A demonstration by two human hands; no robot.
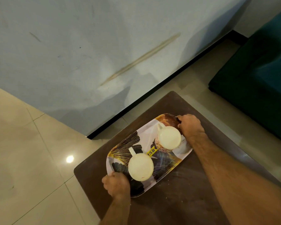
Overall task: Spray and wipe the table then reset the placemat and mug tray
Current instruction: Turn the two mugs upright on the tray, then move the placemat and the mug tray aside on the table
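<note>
Leftmost, pale glossy floor tiles fill the lower corner of the head view, their thin grout lines crossing at angles and a round lamp reflection shining on one of them. Above the tiles rises a grey-blue wall, scuffed with small dark marks and one long brownish streak running diagonally up to the right. A black skirting strip edges the wall's foot.

Toward the middle stands the dark brown table, its top dull and flecked with pale specks, one rounded corner pointing at the wall. On it sits the mug tray, an oblong patterned in white, gold and dark feathery fans, with a yellow price sticker near its centre. The left hand grips the tray's near-left end, fingers curled over the rim. Two cream mugs are on the tray: the left mug just beside that hand, the right mug farther along, both handles pointing toward the wall.

The right hand clasps the tray's far-right end, fingers wrapped over the edge, touching the right mug's side. Whether the tray rests on the tabletop or is lifted cannot be told.

Rightmost, a dark teal upholstered seat stands on the floor, well apart from the table.
</note>
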